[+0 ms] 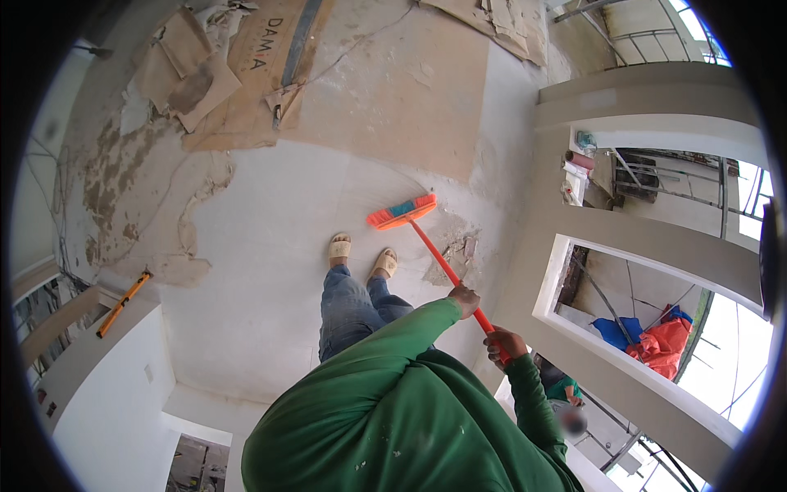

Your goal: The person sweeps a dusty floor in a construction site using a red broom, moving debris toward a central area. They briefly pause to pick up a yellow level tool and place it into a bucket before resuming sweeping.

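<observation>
A push broom with a red handle (434,251) and a head of orange and teal bristles (403,211) lies across my front, its bristles on the pale floor just beyond my sandalled feet. My left hand (465,299) grips the handle at its middle, the arm in a green sleeve crossing my body. Around the upper end of the handle, nearer my body, my right hand (505,345) is closed. A patch of debris and broken plaster (458,251) lies on the floor to the right of the broom head.
Torn cardboard sheets (184,74) lie at the upper left, brown floor covering (393,92) ahead. An orange spirit level (123,305) rests on a low wall at left. Window openings line the right wall, one holding a paint roller (579,160). Another person (562,393) is outside, lower right.
</observation>
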Available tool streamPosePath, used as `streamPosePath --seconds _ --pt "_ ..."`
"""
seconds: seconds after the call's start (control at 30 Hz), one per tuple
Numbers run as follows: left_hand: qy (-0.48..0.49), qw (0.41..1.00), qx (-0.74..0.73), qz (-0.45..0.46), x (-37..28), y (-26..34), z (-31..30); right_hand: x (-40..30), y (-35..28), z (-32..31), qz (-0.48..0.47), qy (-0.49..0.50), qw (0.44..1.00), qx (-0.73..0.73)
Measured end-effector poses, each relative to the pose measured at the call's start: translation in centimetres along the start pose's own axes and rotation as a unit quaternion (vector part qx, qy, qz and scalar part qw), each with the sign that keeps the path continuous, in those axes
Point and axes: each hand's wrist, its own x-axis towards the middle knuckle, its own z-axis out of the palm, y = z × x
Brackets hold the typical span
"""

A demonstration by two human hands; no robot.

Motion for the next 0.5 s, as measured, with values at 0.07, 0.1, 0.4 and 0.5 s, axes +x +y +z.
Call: streamPosePath --seconds 0.07,0.1,0.4,0.5 --pt "0.012 0.999 0.028 0.039 -0.1 0.7 -1.2 -2.4 -0.3 1.4 -0.022 0.0 1.0 -0.012" --pt "0.024 0.996 0.052 0.062 -1.3 1.9 -1.7 -3.9 -0.1 2.2 -0.028 -0.008 0.999 -0.025" --pt "0.095 0.99 0.101 -0.018 -12.5 -2.7 -10.7 -6.7 -3.9 9.1 -0.094 -0.116 0.966 -0.21" --pt "0.142 0.967 0.161 -0.134 -14.9 -10.3 -11.2 0.0 -6.0 13.7 -0.138 -0.193 0.943 -0.234"
